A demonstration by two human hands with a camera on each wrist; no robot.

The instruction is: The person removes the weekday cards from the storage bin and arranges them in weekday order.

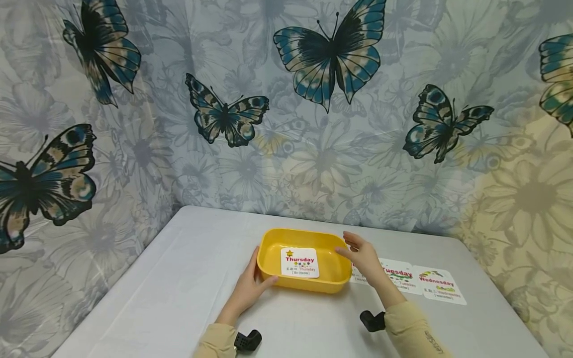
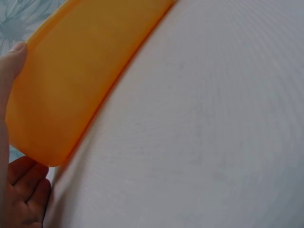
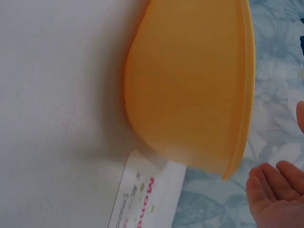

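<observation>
A yellow plastic tray (image 1: 330, 258) with rounded corners is at the middle of the table, and a white Thursday card (image 1: 300, 263) lies inside it. My left hand (image 1: 248, 286) holds the tray's left end, thumb against the near side and fingers round the corner; the left wrist view shows the tray's outer wall (image 2: 71, 80) between them. Over the right end is my right hand (image 1: 364, 258), fingers spread loosely. In the right wrist view its fingers (image 3: 278, 183) are apart from the tray's rim (image 3: 247, 95).
Right of the tray lie a Monday card (image 1: 358, 276), partly hidden by my right hand, a Tuesday card (image 1: 401, 276) and a Wednesday card (image 1: 438, 284) in a row. A white cloth covers the table (image 1: 179, 278). A butterfly-print curtain (image 1: 313, 164) hangs behind it.
</observation>
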